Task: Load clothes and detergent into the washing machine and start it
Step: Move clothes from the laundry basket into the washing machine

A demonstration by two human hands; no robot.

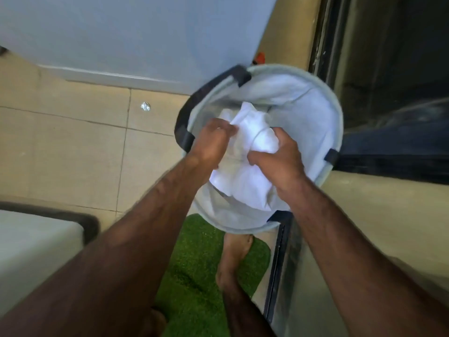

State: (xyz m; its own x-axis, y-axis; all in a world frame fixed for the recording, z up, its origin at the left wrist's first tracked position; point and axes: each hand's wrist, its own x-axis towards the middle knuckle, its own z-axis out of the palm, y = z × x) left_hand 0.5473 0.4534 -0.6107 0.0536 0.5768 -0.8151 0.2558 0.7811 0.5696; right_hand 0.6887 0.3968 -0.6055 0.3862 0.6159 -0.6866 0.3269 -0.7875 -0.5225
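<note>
Two hands, left hand (211, 139) and right hand (279, 156), each clutching one white garment (252, 166), over one laundry basket (336, 122)

White cloth (245, 181) fills a pale grey basket (336, 122) with dark handles (181, 122); the mat (194, 276) is green, the floor tiles (73, 147) beige.

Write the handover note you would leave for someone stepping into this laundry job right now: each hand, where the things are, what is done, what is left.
Left hand: closed grip on the white cloth.
Right hand: closed grip on the same cloth.
The cloth is bunched over the open round laundry basket, which stands on the floor beside the green mat. More pale fabric lies inside.
A white appliance corner shows at lower left; I cannot confirm it is the washer.
Done: cloth gripped.
Left: load clothes, add detergent, start the machine.
</note>
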